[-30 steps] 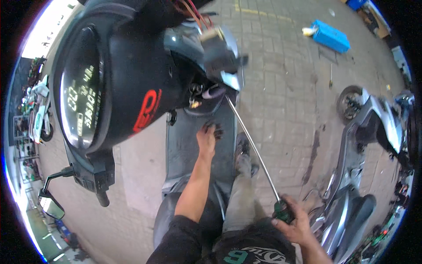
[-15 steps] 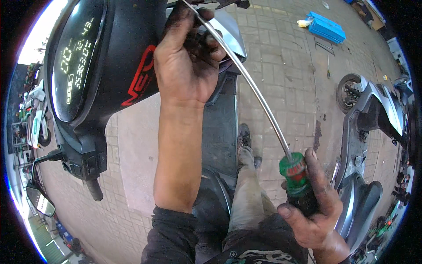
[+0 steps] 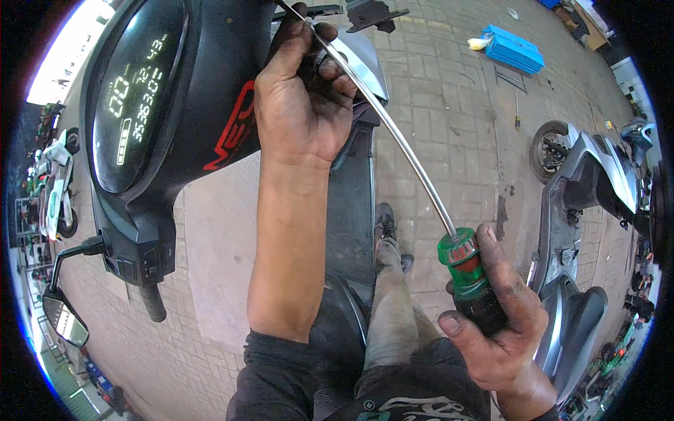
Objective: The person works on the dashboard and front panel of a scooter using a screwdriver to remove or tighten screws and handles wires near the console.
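Observation:
A long screwdriver [image 3: 393, 135] runs slantwise across the view, its steel shaft rising from a green and dark handle. My right hand [image 3: 502, 316] is wrapped round that handle, with the index finger laid along it. At the upper end of the shaft, my left hand [image 3: 302, 102] has its blackened fingers curled about the steel. The screwdriver's tip is out of sight at the top edge, by the front panel of a black scooter [image 3: 217, 91]. Its lit display [image 3: 133, 91] faces up on the left. Grime covers the fingers of both hands.
The scooter's grip [image 3: 151, 302] and mirror [image 3: 64, 319] jut out at lower left. A dark bracket-like part [image 3: 375, 14] shows at the top. On the paving at right are a blue toolbox [image 3: 514, 49], another screwdriver [image 3: 518, 112] and a silver-and-grey scooter [image 3: 562, 231].
The view has shifted slightly, showing more of the dark part at the top. The screwdriver handle and my right hand sit a little higher and further left. Both hands keep their hold.

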`<state>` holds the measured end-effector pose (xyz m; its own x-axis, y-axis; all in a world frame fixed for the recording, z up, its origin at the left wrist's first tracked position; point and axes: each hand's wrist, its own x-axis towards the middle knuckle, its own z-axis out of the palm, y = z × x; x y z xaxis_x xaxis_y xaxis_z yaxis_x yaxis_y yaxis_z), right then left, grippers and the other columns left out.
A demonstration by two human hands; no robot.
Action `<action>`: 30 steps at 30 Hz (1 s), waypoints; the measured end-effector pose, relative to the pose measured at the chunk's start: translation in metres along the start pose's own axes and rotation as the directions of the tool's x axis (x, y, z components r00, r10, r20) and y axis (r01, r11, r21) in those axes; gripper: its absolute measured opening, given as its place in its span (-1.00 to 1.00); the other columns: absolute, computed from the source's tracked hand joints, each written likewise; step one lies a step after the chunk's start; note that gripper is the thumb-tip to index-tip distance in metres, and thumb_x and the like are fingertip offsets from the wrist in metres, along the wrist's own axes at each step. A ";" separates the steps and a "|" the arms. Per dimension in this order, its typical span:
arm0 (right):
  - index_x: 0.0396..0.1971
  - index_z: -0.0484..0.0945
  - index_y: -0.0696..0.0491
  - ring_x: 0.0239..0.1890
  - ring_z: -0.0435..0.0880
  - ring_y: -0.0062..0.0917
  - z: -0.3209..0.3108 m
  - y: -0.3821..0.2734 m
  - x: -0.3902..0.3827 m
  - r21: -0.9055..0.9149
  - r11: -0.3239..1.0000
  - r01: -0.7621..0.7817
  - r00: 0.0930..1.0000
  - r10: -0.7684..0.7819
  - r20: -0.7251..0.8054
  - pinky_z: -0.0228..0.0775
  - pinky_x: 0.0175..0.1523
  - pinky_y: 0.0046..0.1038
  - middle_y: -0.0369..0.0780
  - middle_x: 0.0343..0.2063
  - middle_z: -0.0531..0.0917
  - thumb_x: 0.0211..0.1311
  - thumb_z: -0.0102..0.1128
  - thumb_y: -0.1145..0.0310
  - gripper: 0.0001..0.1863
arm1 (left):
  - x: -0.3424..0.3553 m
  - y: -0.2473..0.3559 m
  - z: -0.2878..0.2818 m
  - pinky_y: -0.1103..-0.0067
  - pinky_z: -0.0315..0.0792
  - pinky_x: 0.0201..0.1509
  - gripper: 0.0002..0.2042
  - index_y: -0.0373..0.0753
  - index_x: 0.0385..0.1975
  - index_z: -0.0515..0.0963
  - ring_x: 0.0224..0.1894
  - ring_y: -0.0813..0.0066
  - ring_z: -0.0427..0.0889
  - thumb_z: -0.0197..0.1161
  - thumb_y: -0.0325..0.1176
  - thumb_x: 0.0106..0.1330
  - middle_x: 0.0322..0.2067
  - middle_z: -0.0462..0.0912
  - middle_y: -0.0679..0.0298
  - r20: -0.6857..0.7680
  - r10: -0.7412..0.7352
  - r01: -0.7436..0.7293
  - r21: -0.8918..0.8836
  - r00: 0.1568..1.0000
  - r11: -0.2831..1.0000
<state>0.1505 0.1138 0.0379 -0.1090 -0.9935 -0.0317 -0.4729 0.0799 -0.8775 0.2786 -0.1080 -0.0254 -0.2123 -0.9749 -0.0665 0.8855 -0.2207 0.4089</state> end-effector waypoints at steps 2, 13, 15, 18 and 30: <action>0.11 0.15 0.33 -0.28 0.52 -0.59 -0.002 0.002 -0.001 -0.018 1.000 0.019 1.000 -0.019 0.009 0.36 -0.15 -0.59 -0.02 -0.10 0.49 -0.11 0.31 0.37 -0.23 | -0.001 0.001 0.000 0.77 0.14 -0.58 -0.84 -0.32 -0.38 0.47 -0.61 0.67 0.20 0.08 -0.34 0.21 -0.68 0.30 0.37 0.025 -0.029 0.030 -0.017 0.999 0.999; 0.08 0.20 0.34 -0.21 0.52 -0.54 -0.005 -0.005 0.005 -0.077 0.990 0.119 0.993 -0.119 0.007 0.36 -0.11 -0.58 -0.02 -0.12 0.50 -0.12 0.29 0.40 -0.28 | 0.001 0.002 0.003 0.78 0.11 -0.60 -0.84 -0.32 -0.42 0.45 -0.65 0.68 0.15 0.09 -0.33 0.20 -0.72 0.17 0.42 -0.023 -0.019 0.019 0.012 1.000 1.000; 0.08 0.20 0.34 -0.19 0.52 -0.54 -0.006 -0.006 0.004 -0.055 0.994 0.098 0.995 -0.098 0.012 0.35 -0.10 -0.58 -0.02 -0.11 0.49 -0.11 0.29 0.39 -0.28 | 0.000 0.003 0.004 0.78 0.11 -0.60 -0.84 -0.31 -0.42 0.45 -0.65 0.68 0.15 0.09 -0.33 0.20 -0.72 0.17 0.42 -0.010 -0.025 0.025 0.007 1.000 1.000; 0.10 0.18 0.33 -0.25 0.53 -0.54 -0.006 -0.008 0.004 -0.018 0.999 0.043 0.999 -0.043 0.013 0.36 -0.15 -0.58 -0.02 -0.13 0.50 -0.10 0.29 0.37 -0.26 | 0.001 0.003 0.005 0.78 0.11 -0.60 -0.84 -0.31 -0.43 0.45 -0.65 0.68 0.15 0.09 -0.32 0.20 -0.72 0.17 0.42 -0.007 -0.027 0.028 0.008 1.000 1.000; 0.15 0.13 0.13 -0.39 0.54 -0.38 -0.019 -0.021 0.021 0.036 0.999 -0.016 0.996 0.013 0.093 0.39 -0.31 -0.49 -0.01 -0.26 0.50 -0.06 0.17 0.50 -0.30 | -0.011 0.010 0.010 0.60 0.46 -0.40 -0.87 -0.28 -0.41 0.47 -0.49 0.50 0.50 0.12 -0.35 0.20 -0.52 0.51 0.25 0.023 -0.081 0.077 0.139 0.996 0.987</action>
<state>0.1413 0.0928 0.0645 -0.0333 -0.9956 -0.0872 -0.4390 0.0930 -0.8936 0.2854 -0.0993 -0.0120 -0.2926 -0.9530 -0.0783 0.8007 -0.2889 0.5248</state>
